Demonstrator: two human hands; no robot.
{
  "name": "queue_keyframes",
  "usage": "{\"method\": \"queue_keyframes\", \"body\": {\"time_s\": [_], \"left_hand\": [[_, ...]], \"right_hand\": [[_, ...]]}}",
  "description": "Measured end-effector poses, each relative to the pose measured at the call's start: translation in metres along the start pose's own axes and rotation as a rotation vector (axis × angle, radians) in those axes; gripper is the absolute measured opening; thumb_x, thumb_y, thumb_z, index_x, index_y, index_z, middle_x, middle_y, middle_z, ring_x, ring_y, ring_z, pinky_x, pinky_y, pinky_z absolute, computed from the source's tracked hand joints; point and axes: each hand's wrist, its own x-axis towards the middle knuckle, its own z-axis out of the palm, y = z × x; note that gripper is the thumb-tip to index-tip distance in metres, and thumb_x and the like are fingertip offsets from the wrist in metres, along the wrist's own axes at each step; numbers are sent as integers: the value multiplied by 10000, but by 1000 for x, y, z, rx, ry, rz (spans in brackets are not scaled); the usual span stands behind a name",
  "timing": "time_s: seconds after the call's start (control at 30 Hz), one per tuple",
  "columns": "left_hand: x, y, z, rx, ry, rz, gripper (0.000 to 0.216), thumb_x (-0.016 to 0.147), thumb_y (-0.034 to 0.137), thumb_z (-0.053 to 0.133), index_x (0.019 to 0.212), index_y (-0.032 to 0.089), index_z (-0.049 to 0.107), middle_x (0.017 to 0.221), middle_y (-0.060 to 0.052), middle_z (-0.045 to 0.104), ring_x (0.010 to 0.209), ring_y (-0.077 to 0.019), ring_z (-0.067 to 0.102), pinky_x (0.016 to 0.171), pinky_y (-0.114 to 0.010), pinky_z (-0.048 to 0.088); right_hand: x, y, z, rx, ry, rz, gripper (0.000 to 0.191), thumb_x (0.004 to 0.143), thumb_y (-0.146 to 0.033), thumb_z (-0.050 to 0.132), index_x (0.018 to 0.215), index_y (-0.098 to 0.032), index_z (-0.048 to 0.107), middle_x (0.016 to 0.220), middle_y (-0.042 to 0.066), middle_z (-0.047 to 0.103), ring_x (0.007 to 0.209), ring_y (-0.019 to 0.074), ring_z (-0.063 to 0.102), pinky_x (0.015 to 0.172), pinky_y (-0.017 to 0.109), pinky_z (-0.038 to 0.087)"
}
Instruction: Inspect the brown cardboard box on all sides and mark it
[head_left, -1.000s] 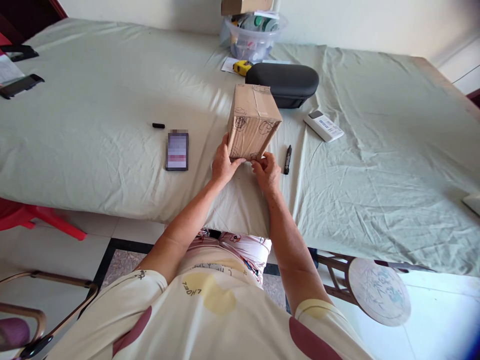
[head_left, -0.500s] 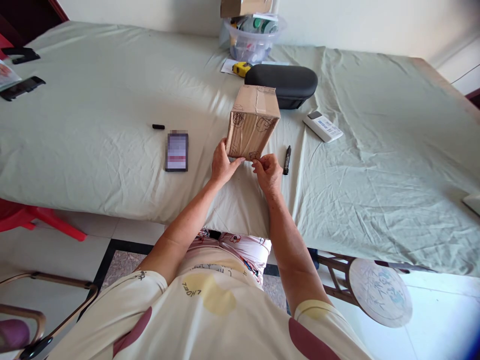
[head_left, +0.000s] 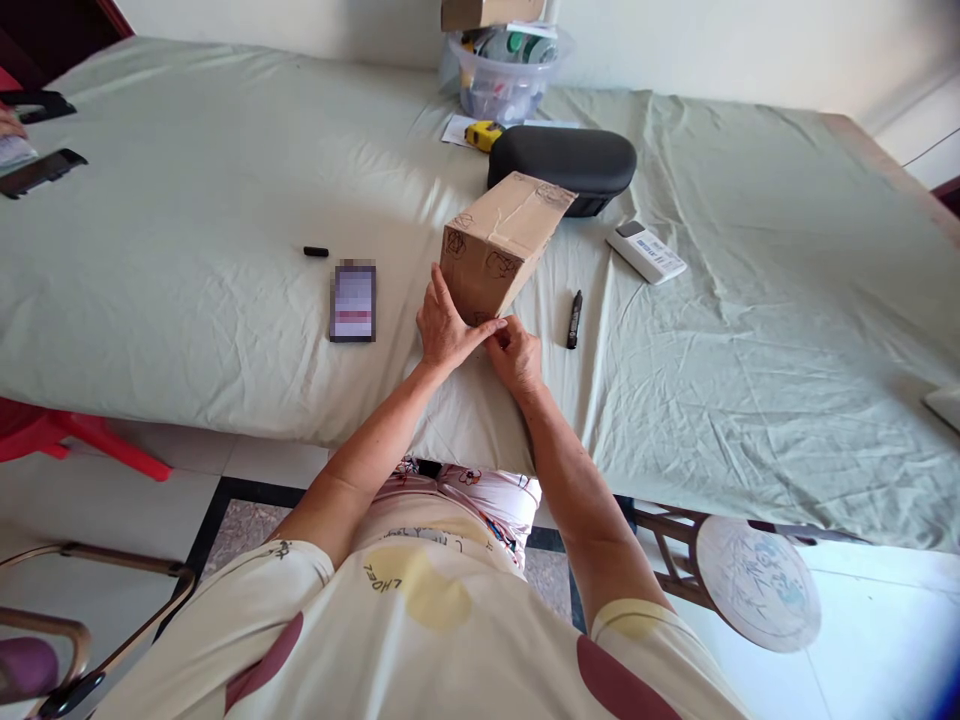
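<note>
A taped cardboard box [head_left: 499,240] with black doodles on its sides is tilted over near the front edge of the cloth-covered table [head_left: 187,260]. My left hand [head_left: 442,325] grips the box's near left corner, thumb reaching across its lower edge. My right hand [head_left: 516,355] is closed on the box's near bottom edge, right beside the left thumb. A black marker [head_left: 574,318] lies just right of my right hand. A phone [head_left: 353,301] lies to the left of my left hand.
Behind the box lie a black case [head_left: 566,160], a white remote [head_left: 646,251], a yellow tape measure [head_left: 484,133] and a plastic tub [head_left: 501,80]. A small black cap [head_left: 316,251] lies left. A round stool [head_left: 757,580] stands at lower right, a red chair [head_left: 75,440] at left.
The box has tipped over and turned leftward, its top now facing back right. Both hands slid left and closer together along its near bottom edge.
</note>
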Motion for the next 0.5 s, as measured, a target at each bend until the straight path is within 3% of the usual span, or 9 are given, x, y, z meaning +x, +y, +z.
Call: {"method": "queue_keyframes", "body": {"time_s": [0.2,0.3,0.37,0.5], "left_hand": [[1,-5,6,-54,14,-1,1414,740,732,861,1705,264,-60,1759,-266,245,1631,-447,317,1298,-627,357],[1,-6,6,-104,63,60,1407,744,646,905,1702,254,-49,1765,-271,206,1649,-447,266,1318,-622,332],[1,-6,5,-125,63,95,1385,747,623,914,1700,268,-27,1766,-262,200,1654,-448,245,1320,-630,325],[0,0,0,-137,-12,157,1321,739,576,935,1685,275,65,1753,-255,209,1652,-455,231,1319,-646,312]], "right_hand": [[2,2,-2,46,-41,-21,264,882,-431,642,761,-259,482,627,-46,566,569,121,463,616,299,414],[4,1,-8,145,1,-58,244,920,-497,626,924,-254,619,704,-35,636,585,123,519,629,299,465],[5,1,-13,212,114,-65,387,939,-568,623,1186,-270,638,833,-15,696,622,127,568,630,295,498],[6,5,-21,236,289,-108,832,861,-715,708,1551,-332,444,1130,46,700,717,144,626,664,322,571]]}}
